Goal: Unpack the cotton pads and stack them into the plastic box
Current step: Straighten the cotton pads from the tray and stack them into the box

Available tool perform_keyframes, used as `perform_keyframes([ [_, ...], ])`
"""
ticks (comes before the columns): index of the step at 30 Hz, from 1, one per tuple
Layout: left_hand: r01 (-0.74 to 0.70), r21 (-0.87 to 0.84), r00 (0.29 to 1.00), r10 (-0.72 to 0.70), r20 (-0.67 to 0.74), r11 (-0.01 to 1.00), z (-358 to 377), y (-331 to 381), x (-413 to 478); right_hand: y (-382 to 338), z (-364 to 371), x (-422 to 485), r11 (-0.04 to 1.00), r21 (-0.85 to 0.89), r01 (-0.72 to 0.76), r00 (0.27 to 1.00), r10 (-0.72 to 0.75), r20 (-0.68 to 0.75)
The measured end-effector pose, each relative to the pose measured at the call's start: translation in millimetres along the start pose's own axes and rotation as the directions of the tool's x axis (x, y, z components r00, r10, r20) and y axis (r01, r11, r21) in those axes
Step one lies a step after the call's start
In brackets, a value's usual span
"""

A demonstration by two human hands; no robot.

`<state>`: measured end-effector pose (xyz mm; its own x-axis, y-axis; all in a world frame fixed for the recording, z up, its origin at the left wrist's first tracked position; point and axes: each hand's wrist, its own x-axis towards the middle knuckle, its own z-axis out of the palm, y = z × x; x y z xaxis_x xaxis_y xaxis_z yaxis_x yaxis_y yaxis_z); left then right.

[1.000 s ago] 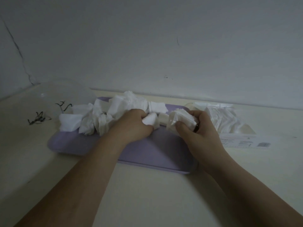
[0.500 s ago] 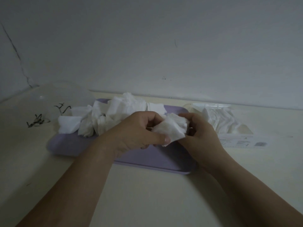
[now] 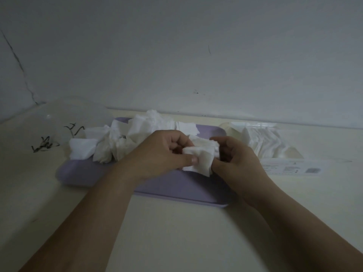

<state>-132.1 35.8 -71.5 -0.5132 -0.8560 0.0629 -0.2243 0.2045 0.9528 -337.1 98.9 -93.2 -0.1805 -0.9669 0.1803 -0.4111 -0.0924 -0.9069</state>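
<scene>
Over a lilac tray (image 3: pixel 176 186) on the worktop (image 3: pixel 176 236), the left hand (image 3: pixel 163 152) pinches a bunch of white cotton pads (image 3: pixel 204 157), thumb on top; the right hand (image 3: pixel 236 160) grips its other side. Loose pads (image 3: pixel 121 140) heap on the tray's far left; a clear container (image 3: pixel 269 146) lies just right.

Plain domestic room: cracked wall (image 3: pixel 176 55), cream tabletop (image 3: pixel 176 232).

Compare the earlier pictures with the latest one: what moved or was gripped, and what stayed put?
The left hand left the pile and came across to pinch the bunch of pads that the right hand gripped; together they hold it over the tray. The pile, tray and open packet stayed put.
</scene>
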Motion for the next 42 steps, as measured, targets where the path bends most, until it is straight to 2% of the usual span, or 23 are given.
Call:
perform_keyframes([
  [4,0.020,0.085,0.997,-0.013,-0.082,0.996,4,-2,1,0,-3,2,0.999,0.046,0.020,0.993,-0.025,0.115],
  [7,0.016,0.025,0.990,-0.013,-0.138,1.000,10,-2,1,-4,-4,1,0.996,0.094,-0.004,0.982,-0.013,0.188],
  [13,-0.036,-0.077,0.979,0.019,-0.205,0.996,16,0,5,-8,-4,-1,0.996,0.048,0.077,0.997,-0.077,0.003],
  [16,-0.056,-0.155,0.987,0.031,-0.159,0.986,21,0,5,-19,-13,-1,0.989,0.114,0.098,0.995,-0.097,-0.014],
  [19,-0.133,-0.177,0.988,0.115,-0.107,0.975,32,14,10,-25,-25,3,0.980,0.162,0.114,0.992,-0.102,-0.080],
  [21,-0.161,-0.187,0.982,0.139,-0.124,0.969,42,28,17,-28,-40,8,0.963,0.253,0.094,0.993,-0.073,-0.093],
  [24,-0.156,-0.218,0.982,0.127,-0.139,0.963,56,47,33,-36,-68,11,0.938,0.339,0.069,0.997,-0.057,-0.045],
  [26,-0.133,-0.217,0.988,0.113,-0.104,0.967,71,62,44,-40,-87,10,0.931,0.357,0.079,0.992,-0.038,-0.121],
  [28,-0.131,-0.200,0.988,0.111,-0.108,0.971,86,71,53,-43,-100,9,0.953,0.283,0.105,0.946,-0.007,-0.324],
  [29,-0.132,-0.152,0.985,0.112,-0.132,0.980,96,76,59,-42,-109,8,0.978,0.181,0.107,0.897,-0.016,-0.441],
  [31,-0.126,0.025,0.975,0.128,-0.181,0.992,111,75,67,-36,-123,8,0.991,-0.130,0.038,0.792,-0.109,-0.601],
  [32,-0.123,0.115,0.973,0.142,-0.182,0.986,117,72,69,-30,-131,9,0.961,-0.276,-0.027,0.764,-0.158,-0.626],
  [34,-0.132,0.270,0.971,0.179,-0.159,0.954,129,66,74,-14,-143,15,0.917,-0.376,-0.132,0.767,-0.145,-0.625],
  [36,-0.153,0.371,0.969,0.212,-0.125,0.916,138,61,77,1,-147,21,0.885,-0.405,-0.230,0.813,-0.055,-0.580],
  [39,-0.158,0.424,0.969,0.223,-0.108,0.892,145,55,81,14,-145,24,0.813,-0.494,-0.308,0.867,0.027,-0.497],
  [42,-0.168,0.455,0.964,0.243,-0.111,0.874,147,53,82,14,-145,26,0.773,-0.525,-0.356,0.869,0.068,-0.490],
])
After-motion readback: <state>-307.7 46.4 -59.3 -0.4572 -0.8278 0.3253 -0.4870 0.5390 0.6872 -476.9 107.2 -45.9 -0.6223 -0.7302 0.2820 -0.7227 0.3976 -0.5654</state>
